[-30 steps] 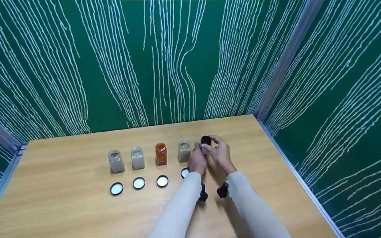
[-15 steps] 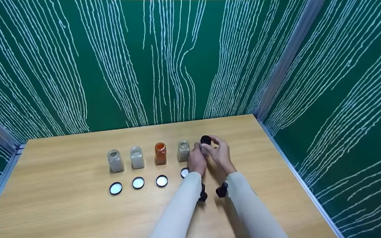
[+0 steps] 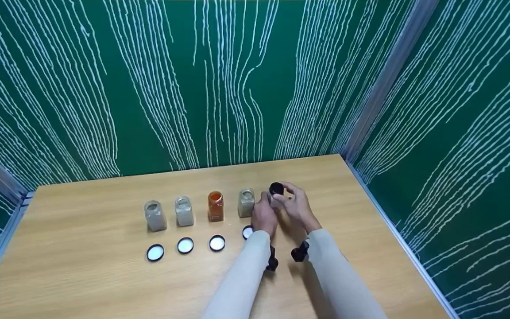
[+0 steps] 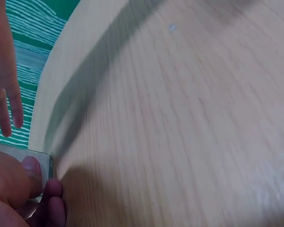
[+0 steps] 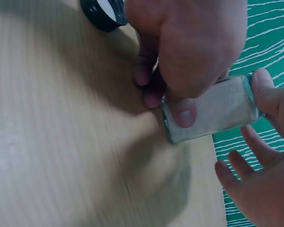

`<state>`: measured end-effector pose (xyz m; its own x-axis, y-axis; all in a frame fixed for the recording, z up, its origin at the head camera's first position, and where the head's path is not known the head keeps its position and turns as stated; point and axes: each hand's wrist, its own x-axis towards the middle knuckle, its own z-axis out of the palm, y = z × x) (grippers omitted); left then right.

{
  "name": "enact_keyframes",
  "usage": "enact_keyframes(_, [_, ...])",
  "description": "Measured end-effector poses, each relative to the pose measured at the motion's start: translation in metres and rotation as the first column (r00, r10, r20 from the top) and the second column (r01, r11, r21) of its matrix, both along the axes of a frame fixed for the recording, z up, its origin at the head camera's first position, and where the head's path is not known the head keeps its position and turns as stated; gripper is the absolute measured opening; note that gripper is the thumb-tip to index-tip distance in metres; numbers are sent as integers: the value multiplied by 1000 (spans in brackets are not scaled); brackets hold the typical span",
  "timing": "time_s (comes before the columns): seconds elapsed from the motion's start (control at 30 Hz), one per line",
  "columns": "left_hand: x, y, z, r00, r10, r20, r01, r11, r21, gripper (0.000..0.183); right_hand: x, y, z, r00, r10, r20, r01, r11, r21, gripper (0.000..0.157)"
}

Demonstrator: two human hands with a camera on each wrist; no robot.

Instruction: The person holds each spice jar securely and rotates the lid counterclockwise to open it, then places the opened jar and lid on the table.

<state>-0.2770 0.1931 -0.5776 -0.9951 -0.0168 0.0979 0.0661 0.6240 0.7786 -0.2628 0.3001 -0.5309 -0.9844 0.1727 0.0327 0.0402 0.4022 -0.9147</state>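
Note:
A square glass jar point(image 5: 217, 109) with pale contents stands at the right end of a row on the table, mostly covered by the hands in the head view. My left hand point(image 3: 264, 215) grips its body low down, thumb across the near face in the right wrist view. At the top, my right hand point(image 3: 298, 206) holds the black lid point(image 3: 276, 188) between thumb and fingers. The remaining right-hand fingers point(image 5: 239, 163) spread away from the glass. In the right wrist view the lid itself is out of sight.
To the left stand several lidless jars: two pale ones point(image 3: 155, 216), an orange-filled one point(image 3: 215, 207) and a greyish one point(image 3: 246, 204) close beside my left hand. Upturned black-rimmed lids point(image 3: 217, 243) lie before them. Green walls point(image 3: 166, 88) border the wooden table point(image 3: 104, 274).
My right hand and wrist have turned slightly to the right at the lid. The left hand keeps its grip on the jar, and the other jars and lids stay put.

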Motion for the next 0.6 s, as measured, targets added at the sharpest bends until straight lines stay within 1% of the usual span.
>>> enact_keyframes(0.1, [-1,-1,1,1000,-2,20,2,1000,4,27,-3,1,2,999,45,5,-46,999,13,38])
enact_keyframes(0.2, [-1,0,2,999,2,34,-2,1000,-3,29,-4,1,3,997,71,0,-71,997,11,37])
enact_keyframes(0.4, [-3,1,-1,1000,6,-3,-6,1000,-10,33,-3,1,5,995,92,-35,-91,996,12,37])
enact_keyframes(0.53, [-3,1,-1,1000,0,-20,0,1000,-7,34,-2,3,5,993,121,-18,-121,993,12,38])
enact_keyframes(0.6, [-2,1,-2,1000,-2,-31,2,1000,-3,30,-2,5,4,991,135,4,-135,991,1,41])
